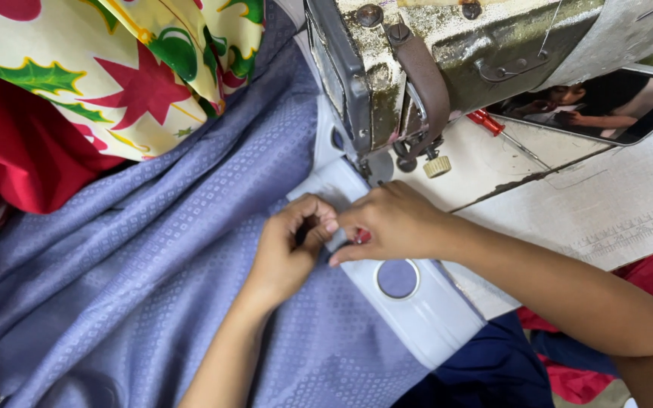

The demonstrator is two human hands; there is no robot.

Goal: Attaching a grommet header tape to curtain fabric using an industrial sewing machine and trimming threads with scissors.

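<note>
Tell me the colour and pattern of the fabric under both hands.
The fabric is lavender-blue, woven with a fine grid of small squares; the head view shows it best.

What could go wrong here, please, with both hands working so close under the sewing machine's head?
1. The left hand and right hand pinch the lavender fabric just in front of the needle area; if the machine ran, fingertips might be caught.
2. The loose fabric is bunched in folds, so it could drag and skew the seam.
3. The red screwdriver and the phone lie on the machine table and might get knocked.
</note>
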